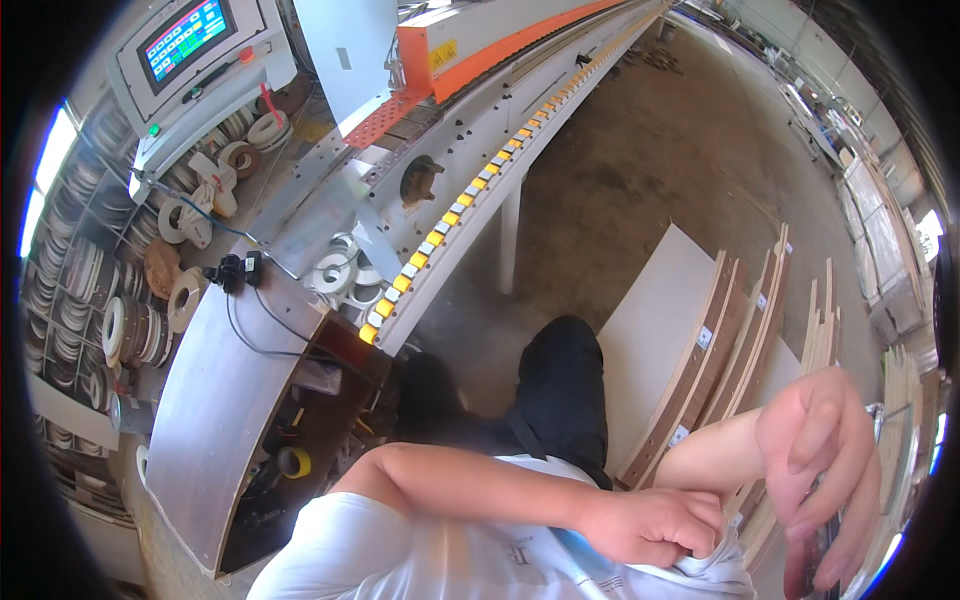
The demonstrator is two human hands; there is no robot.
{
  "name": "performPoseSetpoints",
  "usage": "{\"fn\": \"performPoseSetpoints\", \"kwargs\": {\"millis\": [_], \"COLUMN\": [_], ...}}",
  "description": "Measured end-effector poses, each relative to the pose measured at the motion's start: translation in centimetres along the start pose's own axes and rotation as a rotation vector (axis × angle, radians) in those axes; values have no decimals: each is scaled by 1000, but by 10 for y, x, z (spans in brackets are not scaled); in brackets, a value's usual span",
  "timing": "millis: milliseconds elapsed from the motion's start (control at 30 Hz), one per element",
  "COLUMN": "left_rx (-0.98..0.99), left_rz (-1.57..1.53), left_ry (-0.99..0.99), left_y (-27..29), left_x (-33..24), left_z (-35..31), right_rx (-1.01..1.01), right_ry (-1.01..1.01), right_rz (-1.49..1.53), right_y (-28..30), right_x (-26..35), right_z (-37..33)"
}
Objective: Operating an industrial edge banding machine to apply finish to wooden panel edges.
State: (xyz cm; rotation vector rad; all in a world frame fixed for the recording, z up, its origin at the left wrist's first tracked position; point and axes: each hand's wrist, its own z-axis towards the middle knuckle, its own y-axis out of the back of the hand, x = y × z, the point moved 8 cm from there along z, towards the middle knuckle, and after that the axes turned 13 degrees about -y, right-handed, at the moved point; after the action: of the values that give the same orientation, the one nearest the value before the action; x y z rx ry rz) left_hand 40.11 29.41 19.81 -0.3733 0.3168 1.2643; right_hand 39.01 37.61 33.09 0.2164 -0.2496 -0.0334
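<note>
My left forearm crosses my white shirt (420, 560) from the left. My left hand (650, 525) lies with its fingers curled shut against the shirt, just under my right forearm, and nothing shows in it. My right hand (820, 470) is raised close to the camera at the lower right. Its fingers hang loosely apart and hold nothing. Behind it stands a stack of wooden boards (700, 360) leaning on edge, the nearest a white panel. My black trouser leg (560, 390) shows between the boards and the machine.
A long edge-banding machine (480, 110) with a row of yellow and white rollers (440, 235) runs from the centre to the upper right. Its control panel with a screen (185, 40) is at the upper left. Rolls of edge tape (120, 320) fill racks on the left. A brown cabinet (230, 400) holds a yellow tape roll (293, 461).
</note>
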Motion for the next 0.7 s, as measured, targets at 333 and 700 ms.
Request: {"fn": "performPoseSetpoints", "kwargs": {"millis": [333,700], "left_rx": [156,221], "left_rz": [679,651], "left_ry": [146,241], "left_y": [-4,-1], "left_x": [18,10], "left_z": [-26,-24], "right_rx": [-63,40], "right_ry": [-89,-80], "right_rz": [159,183], "right_y": [-19,-10], "right_x": [-25,-27], "right_z": [3,4]}}
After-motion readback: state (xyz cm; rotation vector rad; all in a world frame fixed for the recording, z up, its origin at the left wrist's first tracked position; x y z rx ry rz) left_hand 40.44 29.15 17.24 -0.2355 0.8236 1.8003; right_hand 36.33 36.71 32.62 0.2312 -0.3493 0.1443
